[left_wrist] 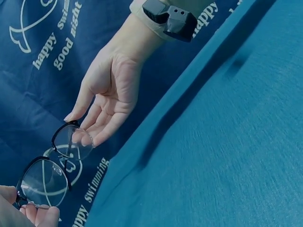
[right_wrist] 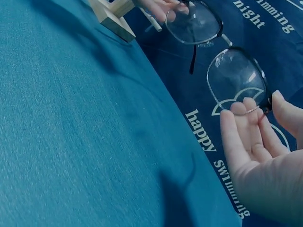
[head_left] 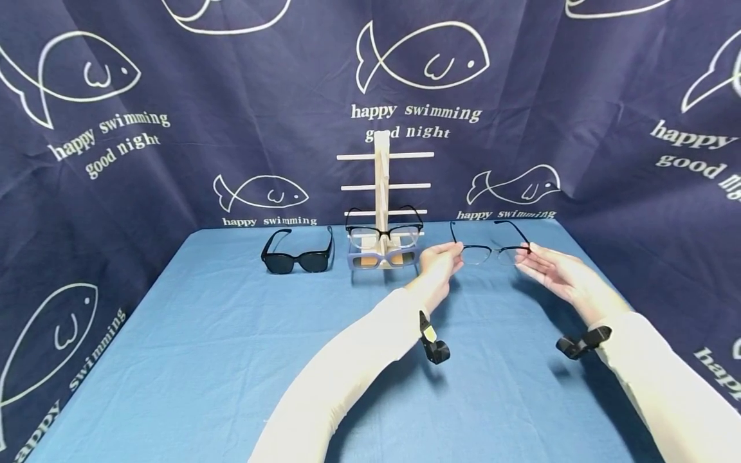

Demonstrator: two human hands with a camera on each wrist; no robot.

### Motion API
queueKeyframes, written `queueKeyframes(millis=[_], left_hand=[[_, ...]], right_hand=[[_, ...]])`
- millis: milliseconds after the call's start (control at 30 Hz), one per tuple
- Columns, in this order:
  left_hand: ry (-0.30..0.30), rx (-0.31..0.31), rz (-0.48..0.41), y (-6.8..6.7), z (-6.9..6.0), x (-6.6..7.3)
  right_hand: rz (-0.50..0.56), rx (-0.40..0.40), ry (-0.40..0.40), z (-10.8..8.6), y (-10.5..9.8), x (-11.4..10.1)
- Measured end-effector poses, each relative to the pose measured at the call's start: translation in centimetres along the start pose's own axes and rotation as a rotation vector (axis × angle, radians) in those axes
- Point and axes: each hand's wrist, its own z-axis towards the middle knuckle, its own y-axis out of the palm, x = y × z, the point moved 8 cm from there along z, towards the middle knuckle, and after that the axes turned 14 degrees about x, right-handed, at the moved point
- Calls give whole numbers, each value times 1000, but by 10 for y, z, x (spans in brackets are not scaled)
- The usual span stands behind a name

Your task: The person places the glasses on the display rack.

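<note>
A pair of clear glasses with dark upper rims (head_left: 491, 248) is held up by both hands, right of the wooden rack, with its temples spread toward the back. My left hand (head_left: 437, 273) pinches its left end and my right hand (head_left: 558, 276) pinches its right end. In the right wrist view the right hand (right_wrist: 265, 156) has its thumb and fingers at the corner of the clear glasses (right_wrist: 236, 80). The left wrist view shows the glasses (left_wrist: 45, 182) between the left hand (left_wrist: 21, 213), partly cut off by the frame, and the right hand (left_wrist: 111, 97).
The wooden rack (head_left: 381, 173) stands at the back middle; black-framed glasses (head_left: 384, 233) and purple-framed glasses (head_left: 384, 259) are on its lower part. Black sunglasses (head_left: 297, 262) lie left of it on the blue cloth (head_left: 231, 334). A patterned dark curtain (head_left: 260, 96) hangs behind.
</note>
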Motion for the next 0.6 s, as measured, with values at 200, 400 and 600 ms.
queueKeyframes(millis=[200,400,600], left_hand=[[45,-40,-30,5,-9,9],[58,-45,-47,5,-15,14],[65,-55,-48,5,-18,18]], right_hand=[[32,-26,-3,-7,1,-5],[51,-73,24,-17,5,-7],[55,-104,21,-23,10,-8]])
